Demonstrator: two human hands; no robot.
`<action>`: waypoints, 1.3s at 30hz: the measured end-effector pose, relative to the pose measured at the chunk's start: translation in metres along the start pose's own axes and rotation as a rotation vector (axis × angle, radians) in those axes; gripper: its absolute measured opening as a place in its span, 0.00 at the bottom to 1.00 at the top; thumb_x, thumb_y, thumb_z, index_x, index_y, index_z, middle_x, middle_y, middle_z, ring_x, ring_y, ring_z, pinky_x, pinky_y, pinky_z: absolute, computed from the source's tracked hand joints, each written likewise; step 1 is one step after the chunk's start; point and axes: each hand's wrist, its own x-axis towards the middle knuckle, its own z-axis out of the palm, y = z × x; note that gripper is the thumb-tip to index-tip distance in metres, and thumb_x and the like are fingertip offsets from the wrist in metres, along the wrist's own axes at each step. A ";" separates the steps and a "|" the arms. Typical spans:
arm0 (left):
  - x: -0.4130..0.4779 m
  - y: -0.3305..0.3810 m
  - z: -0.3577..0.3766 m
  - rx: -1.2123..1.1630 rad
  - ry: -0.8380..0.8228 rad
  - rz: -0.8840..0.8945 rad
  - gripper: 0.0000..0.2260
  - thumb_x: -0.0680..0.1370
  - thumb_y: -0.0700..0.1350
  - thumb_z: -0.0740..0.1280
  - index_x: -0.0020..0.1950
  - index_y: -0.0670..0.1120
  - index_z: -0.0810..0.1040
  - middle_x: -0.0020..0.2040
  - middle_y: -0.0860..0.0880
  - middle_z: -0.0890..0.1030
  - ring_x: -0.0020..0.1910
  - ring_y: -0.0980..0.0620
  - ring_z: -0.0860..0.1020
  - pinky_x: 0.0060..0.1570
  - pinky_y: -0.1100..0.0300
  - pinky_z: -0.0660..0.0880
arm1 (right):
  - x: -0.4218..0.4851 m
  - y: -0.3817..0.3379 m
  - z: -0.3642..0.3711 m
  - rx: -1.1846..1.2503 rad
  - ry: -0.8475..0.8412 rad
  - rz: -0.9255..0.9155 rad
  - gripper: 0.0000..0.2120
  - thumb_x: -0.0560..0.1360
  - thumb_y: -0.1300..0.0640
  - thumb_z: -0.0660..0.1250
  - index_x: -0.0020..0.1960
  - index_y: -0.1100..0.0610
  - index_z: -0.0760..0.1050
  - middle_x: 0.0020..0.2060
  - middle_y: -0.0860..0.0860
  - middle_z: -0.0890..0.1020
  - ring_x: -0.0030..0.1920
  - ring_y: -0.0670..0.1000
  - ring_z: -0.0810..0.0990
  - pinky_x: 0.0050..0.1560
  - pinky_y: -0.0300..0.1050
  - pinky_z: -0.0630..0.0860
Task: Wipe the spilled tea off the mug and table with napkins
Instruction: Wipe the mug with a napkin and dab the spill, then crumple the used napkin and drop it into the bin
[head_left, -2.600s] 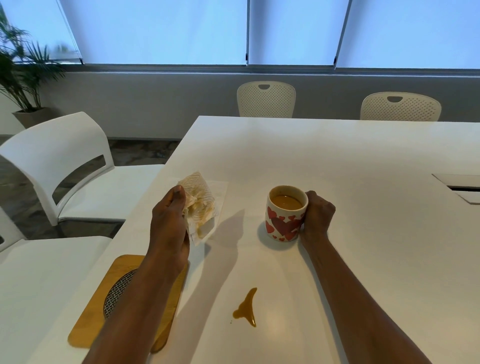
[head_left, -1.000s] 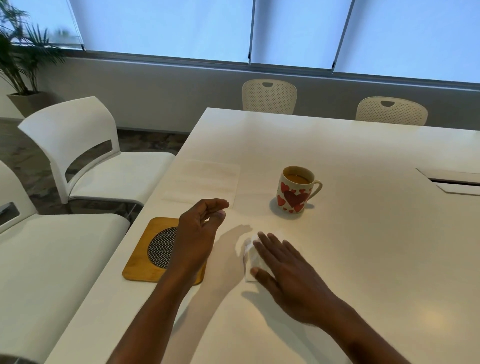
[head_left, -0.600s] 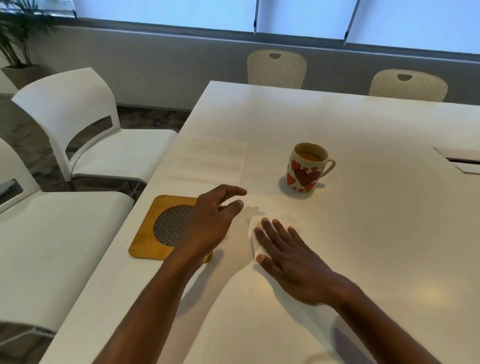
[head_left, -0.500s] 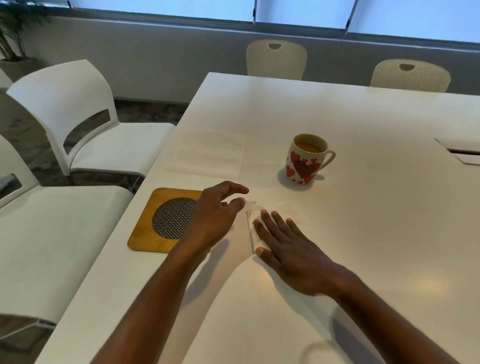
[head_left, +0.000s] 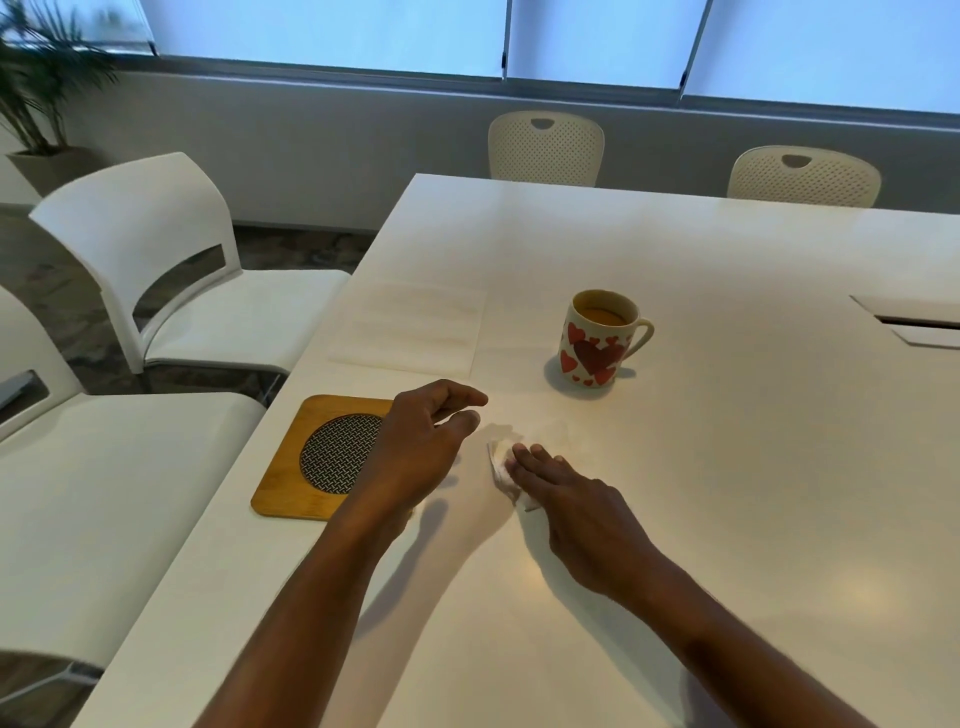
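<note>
Right hand (head_left: 571, 504) flat, fingers straight, on crumpled napkin (head_left: 500, 466); left hand (head_left: 421, 452) relaxed, empty, beside it

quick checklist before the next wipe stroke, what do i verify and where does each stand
1. Contact: right hand flat on the crumpled napkin: ok.
2. Free hand: left hand holds nothing, beside the crumpled napkin, not touching it: ok.
3. Tip risk: mug upright, apart from both hands: ok.
4. Tea spill soaked up: cannot tell, the spot is hidden under the hand and napkin.
5. Backup: spare flat napkin lies beyond the left hand: ok.
</note>
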 end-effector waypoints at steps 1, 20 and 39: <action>-0.001 -0.001 0.000 -0.002 -0.007 -0.001 0.10 0.76 0.39 0.67 0.50 0.53 0.83 0.51 0.57 0.83 0.53 0.63 0.79 0.48 0.66 0.73 | -0.001 -0.002 0.000 -0.011 0.022 -0.007 0.33 0.78 0.65 0.62 0.78 0.47 0.54 0.77 0.43 0.52 0.77 0.48 0.53 0.71 0.48 0.66; 0.004 -0.004 -0.006 -0.112 0.020 -0.028 0.12 0.75 0.34 0.64 0.50 0.47 0.83 0.50 0.52 0.84 0.53 0.58 0.80 0.50 0.68 0.76 | 0.005 0.038 -0.064 1.208 0.397 0.491 0.13 0.70 0.71 0.70 0.48 0.57 0.85 0.42 0.54 0.87 0.49 0.60 0.85 0.50 0.53 0.82; -0.027 0.000 -0.011 -0.260 0.100 0.260 0.14 0.67 0.48 0.76 0.50 0.55 0.79 0.40 0.49 0.85 0.36 0.50 0.84 0.39 0.64 0.79 | 0.036 -0.049 -0.067 1.689 0.269 0.314 0.11 0.74 0.67 0.67 0.47 0.53 0.84 0.47 0.52 0.87 0.48 0.54 0.86 0.41 0.43 0.82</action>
